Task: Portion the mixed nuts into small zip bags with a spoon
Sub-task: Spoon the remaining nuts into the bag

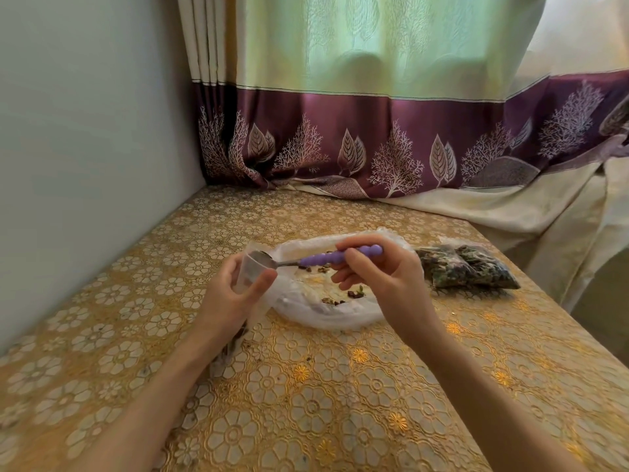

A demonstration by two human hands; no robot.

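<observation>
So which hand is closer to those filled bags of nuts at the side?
Right. The right hand, holding the spoon, is just beside the filled bags; the left hand, holding a small bag, is farther away.

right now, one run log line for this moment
step: spooning nuts | left hand: holds zip bag | right hand: grips spoon at bag mouth

This looks like a room in a home: a tabletop (pixel 340 403) under a gold flower-patterned cover stands in a corner between a plain wall (pixel 85 148) and a long green-and-purple curtain (pixel 374 131) with printed leaves and trees, daylight glowing through it.
</observation>
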